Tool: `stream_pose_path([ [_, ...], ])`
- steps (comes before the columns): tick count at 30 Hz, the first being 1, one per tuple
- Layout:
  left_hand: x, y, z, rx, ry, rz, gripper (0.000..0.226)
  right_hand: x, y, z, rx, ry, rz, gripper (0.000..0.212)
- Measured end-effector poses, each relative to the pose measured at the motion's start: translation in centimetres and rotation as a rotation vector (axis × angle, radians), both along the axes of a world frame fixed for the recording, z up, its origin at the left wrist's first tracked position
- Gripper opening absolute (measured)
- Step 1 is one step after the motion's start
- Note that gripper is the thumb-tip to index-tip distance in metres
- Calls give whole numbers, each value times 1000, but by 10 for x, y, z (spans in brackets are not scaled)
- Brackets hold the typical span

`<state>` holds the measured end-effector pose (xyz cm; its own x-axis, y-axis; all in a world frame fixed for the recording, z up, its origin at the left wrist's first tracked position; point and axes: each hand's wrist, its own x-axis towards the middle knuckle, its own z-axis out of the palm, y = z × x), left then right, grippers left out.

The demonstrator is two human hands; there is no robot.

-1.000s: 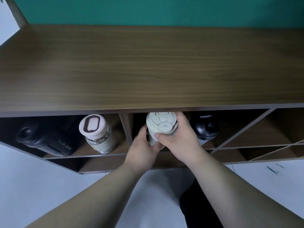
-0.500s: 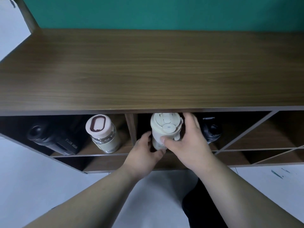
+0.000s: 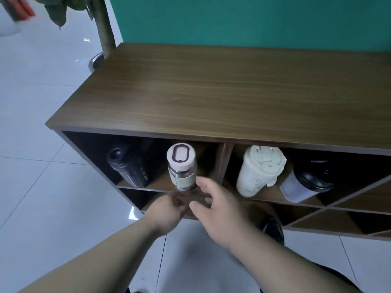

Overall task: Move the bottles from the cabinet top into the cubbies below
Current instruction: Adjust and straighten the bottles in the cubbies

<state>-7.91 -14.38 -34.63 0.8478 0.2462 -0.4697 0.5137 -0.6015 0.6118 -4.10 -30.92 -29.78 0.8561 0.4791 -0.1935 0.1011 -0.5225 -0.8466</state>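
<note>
Four bottles stood in the cabinet's (image 3: 211, 98) upper cubbies: black bottle (image 3: 129, 168) and glass bottle (image 3: 182, 166) left of the divider (image 3: 222, 163), cream bottle (image 3: 258, 170) and dark-lidded cup (image 3: 306, 185) right. Left hand (image 3: 167, 212) was loosely curled, right hand (image 3: 220, 208) spread wide; both held nothing below the divider.

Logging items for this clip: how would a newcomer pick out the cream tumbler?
Find the wooden cabinet against the teal wall and look at its top row of cubbies. In the cubby right of the upright divider, the cream tumbler stands leftmost, pale all over, unlike the black-lidded cup beside it.
</note>
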Motion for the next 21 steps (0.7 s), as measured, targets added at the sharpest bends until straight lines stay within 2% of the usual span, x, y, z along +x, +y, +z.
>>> stream_pose_path([
  [3, 1, 19, -5, -38, -66, 132, 27, 5, 27, -12, 12, 70, -73, 73],
  [5, 2, 27, -4, -98, -133, 194, 20, 10, 41, -18, -12, 19, -116, 85],
  [8, 8, 33, -8, -194, -198, 269, 48, 19, 56, -25, -19, -51, -163, 96],
  [11, 16, 36, -22, -188, -236, 275, 58, 30, 62, -28, -13, -129, -146, 96],
  [14, 23, 36, -38, -191, -283, 310, 100, 38, 66, -31, 17, -119, -177, 95],
  [15, 25, 36, -41, -206, -286, 309, 104, 39, 67, -32, 25, -121, -180, 96],
  [18, 28, 37, -41, -225, -303, 308, 98, 45, 71, -36, 43, -132, -151, 95],
  [21, 27, 38, -32, -243, -328, 272, 60, 48, 74, -40, 105, -84, -139, 98],
])
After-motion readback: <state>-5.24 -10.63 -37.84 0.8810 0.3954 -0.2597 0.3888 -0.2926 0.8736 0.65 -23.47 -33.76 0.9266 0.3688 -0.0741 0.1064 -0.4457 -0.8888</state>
